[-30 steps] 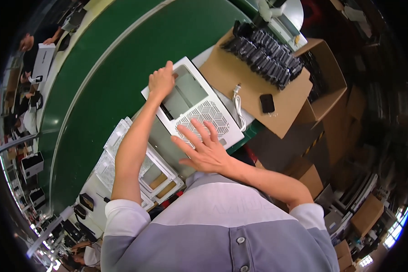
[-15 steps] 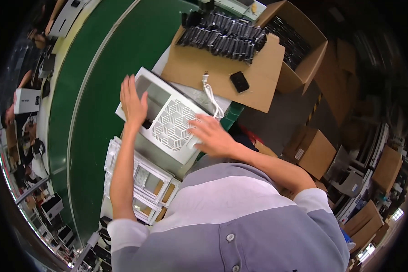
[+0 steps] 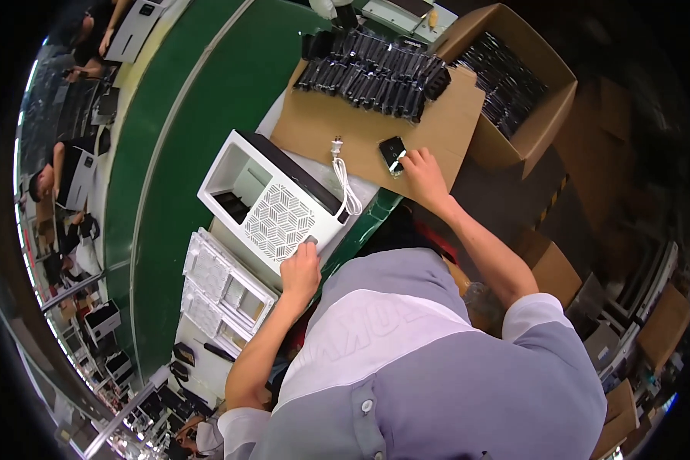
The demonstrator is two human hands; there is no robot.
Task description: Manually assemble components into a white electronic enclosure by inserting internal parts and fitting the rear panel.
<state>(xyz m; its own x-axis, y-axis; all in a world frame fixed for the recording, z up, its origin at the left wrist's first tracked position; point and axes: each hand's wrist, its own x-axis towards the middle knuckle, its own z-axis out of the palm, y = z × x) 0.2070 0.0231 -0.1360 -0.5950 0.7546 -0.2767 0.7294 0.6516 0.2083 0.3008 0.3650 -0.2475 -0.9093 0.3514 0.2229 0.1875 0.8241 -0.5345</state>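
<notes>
A white appliance housing (image 3: 278, 220) with a patterned grille and a deep open recess rests on the bench to my left front. My left hand (image 3: 300, 270) is closed at its near edge, beside the grille. A small grey bit shows at those fingertips, too little to tell what it is. My right hand (image 3: 426, 178) pinches the edge of a flat black square part (image 3: 392, 155) in clear plastic wrap, over a cardboard sheet (image 3: 307, 126). Between the part and the housing lies a bundled white power cord (image 3: 345, 188) with its plug.
Rows of wrapped black parts (image 3: 372, 75) lie on the cardboard. An open carton (image 3: 548, 115) to the right holds more. White plastic frames (image 3: 222, 287) are stacked near my left arm. A green conveyor belt (image 3: 169, 165) runs along the left; other people work beyond it.
My left hand has gone from the housing's far-left side to its near edge and closed. My right hand has left the housing and taken hold of the black part. The housing sits slightly differently.
</notes>
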